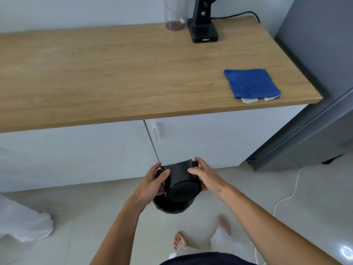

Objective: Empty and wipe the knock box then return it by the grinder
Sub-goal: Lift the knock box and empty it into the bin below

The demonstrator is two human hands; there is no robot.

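Knock box [178,181]: matte black all over, incl. the round base. Bin [168,206] under it: black w/ dark liner. Cloth [251,84]: bright blue, two white tags at its near edge. Countertop [114,73]: light oak, fine wood grain. Cabinet doors [210,138]: plain white (handle white too). Grinder [203,29]: black, small pale logo. Floor [86,217]: pale beige tiles. Fridge [315,73]: grey.
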